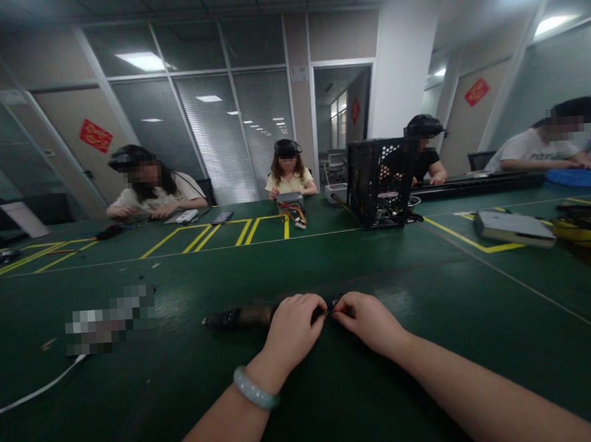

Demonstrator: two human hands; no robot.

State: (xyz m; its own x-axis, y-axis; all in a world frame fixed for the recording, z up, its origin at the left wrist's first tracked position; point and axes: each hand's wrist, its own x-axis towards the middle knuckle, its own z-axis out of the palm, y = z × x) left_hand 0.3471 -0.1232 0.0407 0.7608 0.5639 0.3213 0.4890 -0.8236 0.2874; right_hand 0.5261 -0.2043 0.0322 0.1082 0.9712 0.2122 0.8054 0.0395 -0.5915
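Note:
A dark rod-shaped tool, much like an electric screwdriver, lies on the green table with its narrow tip pointing left. My left hand covers its rear end, with thumb and fingers pinched together on a small dark part there. Close by on the right, my right hand is closed in a pinch on a small dark piece, perhaps a cord end. The fingertips of both hands almost meet. What exactly sits between them is too small and dark to make out.
A blurred-out phone-like device with a white cable lies left. Across the table stand a black computer case, a power supply with wires and a silver box. Several people sit along the far side.

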